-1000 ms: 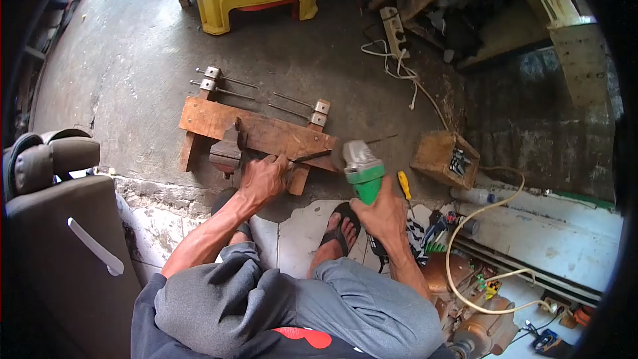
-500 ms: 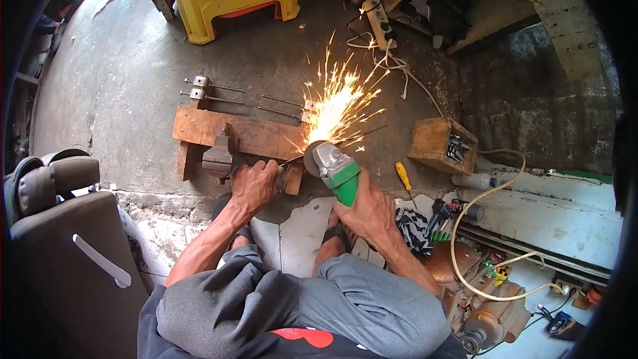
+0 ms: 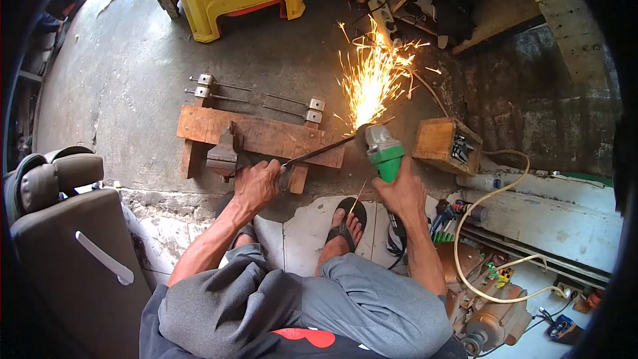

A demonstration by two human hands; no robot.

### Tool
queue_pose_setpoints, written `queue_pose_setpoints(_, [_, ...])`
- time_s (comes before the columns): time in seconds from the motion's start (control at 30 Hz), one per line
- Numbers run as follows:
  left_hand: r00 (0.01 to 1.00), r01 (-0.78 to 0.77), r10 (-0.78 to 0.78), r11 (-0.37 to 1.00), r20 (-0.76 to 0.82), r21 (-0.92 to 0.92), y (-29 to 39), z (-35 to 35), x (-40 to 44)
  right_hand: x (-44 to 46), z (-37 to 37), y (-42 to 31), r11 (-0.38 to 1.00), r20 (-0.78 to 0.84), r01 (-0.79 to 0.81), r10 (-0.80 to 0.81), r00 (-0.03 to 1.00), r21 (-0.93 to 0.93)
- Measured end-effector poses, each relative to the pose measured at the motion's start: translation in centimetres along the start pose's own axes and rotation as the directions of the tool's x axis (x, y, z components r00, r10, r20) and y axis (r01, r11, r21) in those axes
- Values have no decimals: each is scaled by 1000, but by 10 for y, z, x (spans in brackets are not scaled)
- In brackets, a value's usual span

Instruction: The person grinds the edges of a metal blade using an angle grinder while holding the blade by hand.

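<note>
My right hand (image 3: 404, 194) is wrapped round a green and silver angle grinder (image 3: 385, 153). Its disc touches the far part of a long dark metal blade (image 3: 319, 151), and orange sparks (image 3: 372, 86) spray up and away from there. My left hand (image 3: 258, 186) is closed on the near end of that blade, which slants over the right part of a wooden bench block (image 3: 232, 126). A dark metal vise (image 3: 224, 154) is fixed to the block, just left of my left hand. Metal rods with square clamps (image 3: 316, 110) stick out behind the block.
A yellow stool (image 3: 249, 3) stands at the back. To the right are a wooden box (image 3: 435, 141) with metal pieces, a pale cable (image 3: 458, 252) and a motor (image 3: 488, 329). A power strip (image 3: 382, 20) lies behind the sparks. A brown seat (image 3: 73, 246) is at the left.
The grinder first came left onto the blade and sparks appeared. Since then it has moved right along the blade, and the sparks with it. My left hand still grips the near end.
</note>
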State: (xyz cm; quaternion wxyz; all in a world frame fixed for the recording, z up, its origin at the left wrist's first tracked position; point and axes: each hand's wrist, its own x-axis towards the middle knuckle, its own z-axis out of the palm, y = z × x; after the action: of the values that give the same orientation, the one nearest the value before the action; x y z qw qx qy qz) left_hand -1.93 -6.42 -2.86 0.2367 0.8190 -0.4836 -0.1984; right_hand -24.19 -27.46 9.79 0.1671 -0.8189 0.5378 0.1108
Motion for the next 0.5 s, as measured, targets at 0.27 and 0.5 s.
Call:
queue_pose_setpoints(0.27, [934, 298, -241, 933, 265, -202, 3, -12, 12, -24, 26, -19, 988, 11, 137, -138, 990, 67])
queue_pose_setpoints(0.5, [925, 322, -249, 914, 286, -248, 1, -10, 5, -36, 51, -32, 905, -11, 423, -423, 906, 31])
